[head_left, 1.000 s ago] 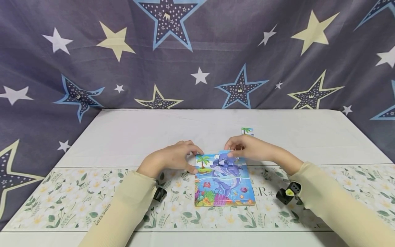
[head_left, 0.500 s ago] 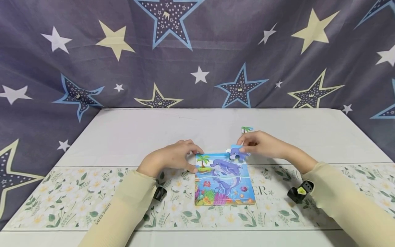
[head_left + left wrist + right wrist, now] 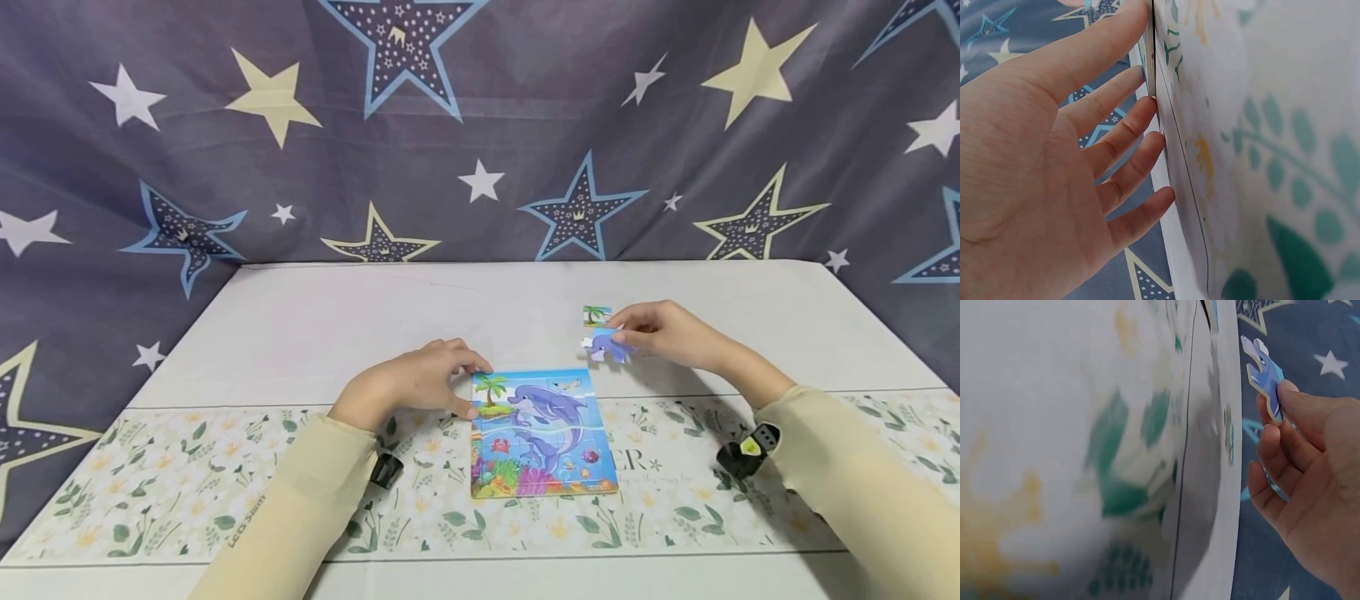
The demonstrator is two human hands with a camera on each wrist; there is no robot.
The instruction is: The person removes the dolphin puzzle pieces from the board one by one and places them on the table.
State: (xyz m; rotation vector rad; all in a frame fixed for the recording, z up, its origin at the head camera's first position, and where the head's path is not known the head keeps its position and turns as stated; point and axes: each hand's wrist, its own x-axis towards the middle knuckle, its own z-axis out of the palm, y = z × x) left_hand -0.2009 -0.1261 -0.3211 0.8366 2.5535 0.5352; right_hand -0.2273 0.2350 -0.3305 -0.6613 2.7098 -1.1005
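The dolphin jigsaw puzzle (image 3: pixel 542 433) lies flat in front of me, showing dolphins, a palm tree and coral. My left hand (image 3: pixel 416 383) rests at its upper left corner, thumb at the left side and fingertips by the top edge; in the left wrist view the fingers are loosely extended beside the thin board edge (image 3: pixel 1151 62). My right hand (image 3: pixel 667 335) pinches a puzzle piece (image 3: pixel 606 347) with a purple dolphin's head between thumb and fingers, above the table to the upper right of the puzzle. The right wrist view shows this piece (image 3: pixel 1265 378) held tilted.
Another puzzle piece (image 3: pixel 596 316) with a palm tree lies on the white table (image 3: pixel 360 325), just behind the held piece. A floral runner (image 3: pixel 262 467) crosses the table under the puzzle. A dark star-patterned curtain (image 3: pixel 480 100) hangs behind the table.
My right hand has carried the dolphin piece from over the puzzle's top edge away to the right and back, near the palm tree piece. The left hand stays in place.
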